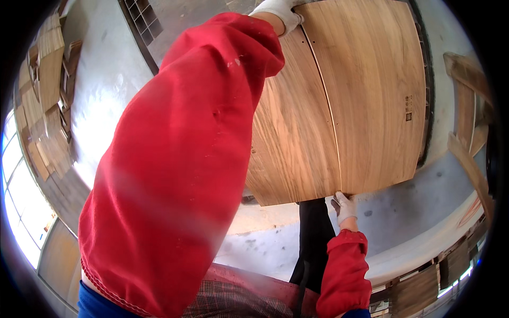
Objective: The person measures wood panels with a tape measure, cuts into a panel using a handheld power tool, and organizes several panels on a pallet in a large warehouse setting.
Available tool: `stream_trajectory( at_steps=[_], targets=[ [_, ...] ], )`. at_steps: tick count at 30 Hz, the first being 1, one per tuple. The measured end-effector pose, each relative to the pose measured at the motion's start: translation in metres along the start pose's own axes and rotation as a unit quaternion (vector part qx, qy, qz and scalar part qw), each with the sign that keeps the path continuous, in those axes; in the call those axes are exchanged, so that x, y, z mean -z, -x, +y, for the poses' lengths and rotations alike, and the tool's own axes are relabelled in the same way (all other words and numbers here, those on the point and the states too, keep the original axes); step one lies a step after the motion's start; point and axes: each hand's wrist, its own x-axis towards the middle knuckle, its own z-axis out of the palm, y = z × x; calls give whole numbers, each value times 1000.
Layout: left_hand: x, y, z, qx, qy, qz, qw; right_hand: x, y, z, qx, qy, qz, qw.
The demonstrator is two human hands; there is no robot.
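Observation:
Two wood-grained panels lie side by side with a narrow gap between them, the left panel (297, 127) and the wider right panel (379, 90). My left hand (280, 11), in a white glove, is at the far end of the gap, closed at the edge of the right panel; its fingers are partly out of the picture. At the near end of the gap, my right hand (345, 206), also gloved in white, grips the near edge of the right panel, its underside fingers hidden. My red left sleeve (180, 159) covers part of the left panel.
Wooden boards and parts (50, 95) are stacked at the far left. A wooden frame (466, 116) stands at the right, and more wooden pieces (419, 291) are at the lower right. A dark grid (143, 21) shows at the top. My black-clad leg (314, 238) is under the panels' near edge.

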Motion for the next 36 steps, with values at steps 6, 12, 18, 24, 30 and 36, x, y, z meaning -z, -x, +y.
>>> stream_trajectory(
  at_steps=[6,12,18,24,30,36],
  targets=[
    [0,-1,0,12,-16,-5,1000,23,-32,-6,76,-246,38,966],
    [-12,-10,-1,23,-17,-18,999,6,-21,-14,106,-259,71,957],
    [-11,-9,2,5,-23,10,1000,6,-16,-16,82,-209,105,969],
    [0,-5,7,66,-73,-33,995,5,-11,-24,67,-199,111,971],
    [-3,42,-17,-40,-78,174,981,34,-26,-68,271,88,282,916],
    [-19,260,-71,426,63,344,835,-48,-27,-293,594,412,196,662]
  ],
)
